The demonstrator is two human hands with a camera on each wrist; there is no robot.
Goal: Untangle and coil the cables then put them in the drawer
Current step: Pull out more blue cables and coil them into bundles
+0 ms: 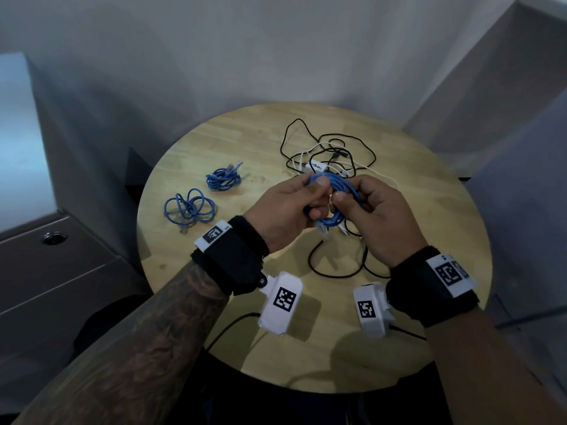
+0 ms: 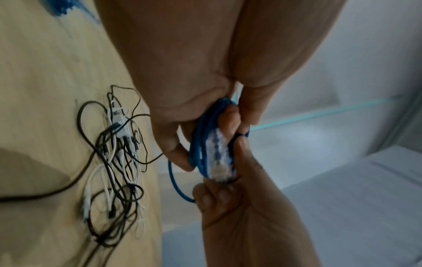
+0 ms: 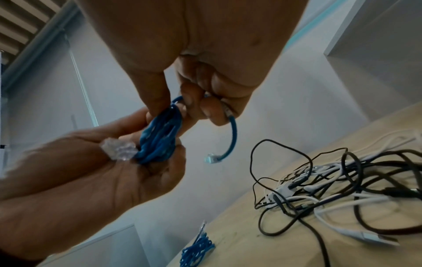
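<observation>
Above the table's point(image 1: 214, 302) centre, with the black-and-white tangle point(image 1: 331, 154) at 12 o'clock, the left hand point(image 1: 285, 207) clamps the blue coil point(image 1: 337, 185) — light, springy, best held across its bundled loops — while the right hand point(image 1: 377, 216) pinches its loose tail.

Both hands point(image 1: 285, 207) point(image 1: 377, 216) grip blue cable coil point(image 1: 337, 191) above round table point(image 1: 214, 142); plug ends likely dangling.

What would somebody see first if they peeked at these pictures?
Probably the bright blue cable coil, held above the middle of the round wooden table by the left hand and the right hand. Just behind it lies a messy tangle of black and white cables.
</observation>
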